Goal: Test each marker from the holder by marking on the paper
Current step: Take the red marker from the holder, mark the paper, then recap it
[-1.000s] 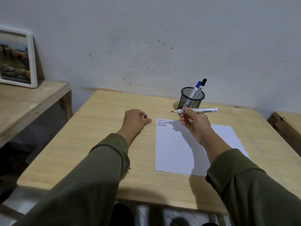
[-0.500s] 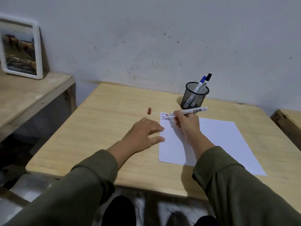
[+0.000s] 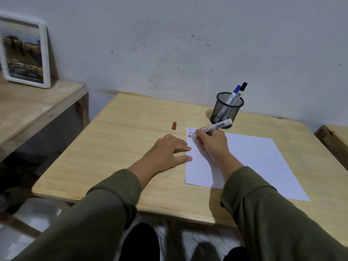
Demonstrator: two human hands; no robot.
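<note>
My right hand [image 3: 213,143] grips a white red-tipped marker [image 3: 216,127], its tip touching the top left corner of the white paper [image 3: 254,159], where rows of short coloured strokes [image 3: 191,131] sit. My left hand [image 3: 168,152] lies flat on the table, fingers spread, fingertips on the paper's left edge. The marker's red cap [image 3: 174,125] lies on the wood to the left of the paper. Behind the paper, a black mesh holder [image 3: 227,110] contains a blue-capped marker [image 3: 233,95] and a black-capped marker [image 3: 242,90].
The light wooden table [image 3: 122,147] stands against a grey wall. A lower wooden shelf [image 3: 32,108] at the left carries a white-framed picture [image 3: 24,53]. Another wooden piece [image 3: 335,140] shows at the right edge. Pale containers [image 3: 35,217] sit on the floor at lower left.
My left hand let go of the red cap, which now lies on the table, and spread flat at the paper's edge. My right hand lowered the marker tip onto the paper.
</note>
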